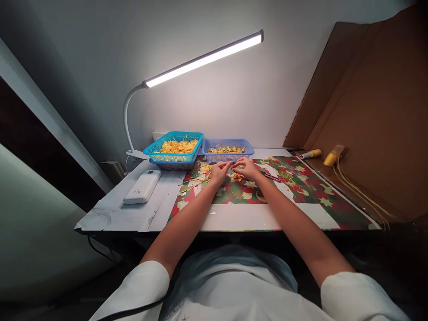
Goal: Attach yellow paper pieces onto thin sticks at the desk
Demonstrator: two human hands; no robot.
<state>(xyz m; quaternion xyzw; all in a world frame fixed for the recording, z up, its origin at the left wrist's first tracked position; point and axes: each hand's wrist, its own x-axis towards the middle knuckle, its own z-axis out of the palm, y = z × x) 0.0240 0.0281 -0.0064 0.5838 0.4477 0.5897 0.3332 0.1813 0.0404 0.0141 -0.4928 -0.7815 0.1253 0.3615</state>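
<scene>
My left hand (220,172) is closed in a pinch over the patterned sheet. Its fingertips nearly meet those of my right hand (246,168), which is also pinched. Whatever lies between the fingers is too small to make out. Just below the fingertips is a yellow flower-like piece (236,177); whether a hand touches it I cannot tell. Beside my left hand are thin yellow-green stems (197,182) and yellow petal-like pieces (205,168). To the right of my right hand lies a slim dark pink tool (272,177), its kind unclear.
Behind my hands stand a turquoise basket (172,157) of yellow pieces and a lilac basket (228,157) of similar ones. A white power bank (142,186) lies left. Overhead stretches a lit lamp (203,60). Yellow-wrapped rolls (310,154) and cardboard (377,111) are at right.
</scene>
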